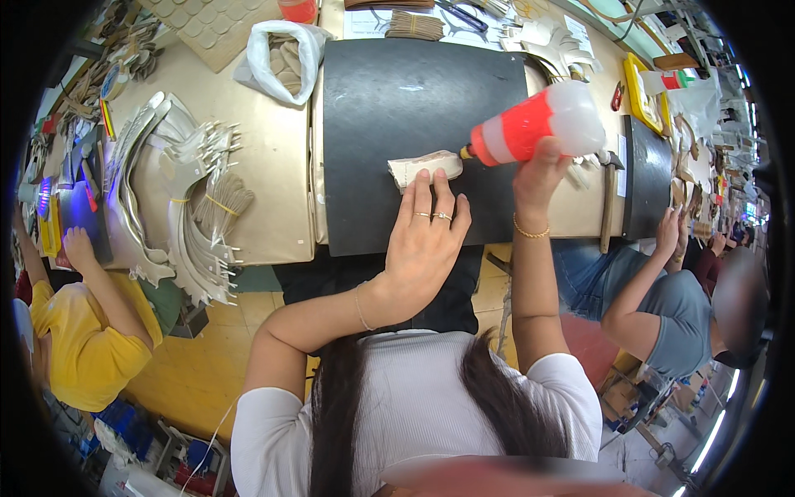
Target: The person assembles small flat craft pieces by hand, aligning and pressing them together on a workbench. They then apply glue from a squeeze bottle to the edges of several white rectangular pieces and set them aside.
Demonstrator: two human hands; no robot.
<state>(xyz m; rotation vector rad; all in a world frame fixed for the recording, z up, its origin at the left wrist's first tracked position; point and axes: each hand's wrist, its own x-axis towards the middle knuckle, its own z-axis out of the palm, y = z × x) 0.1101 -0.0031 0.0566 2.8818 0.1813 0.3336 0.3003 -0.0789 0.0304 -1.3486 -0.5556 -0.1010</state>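
Observation:
On the black mat (414, 95) in front of me lies a small cream leather-like piece (402, 170), longer than it is wide. My left hand (426, 240) rests its outstretched fingertips on the near edge of this piece, pressing it to the mat without gripping it. My right hand (540, 174) is wrapped round a squeeze bottle (530, 124), red with a pale, see-through base. The bottle is tilted nearly on its side, its narrow nozzle pointing left at the piece's right end. Whether the nozzle touches the piece, I cannot tell.
Left of the mat are stacks of curved cream strips (137, 178) and a tan bundle (224, 203). A white bag (284, 62) of tan pieces stands behind. At right lie a hammer (610, 190) and a yellow tray (646, 95). Co-workers sit on both sides.

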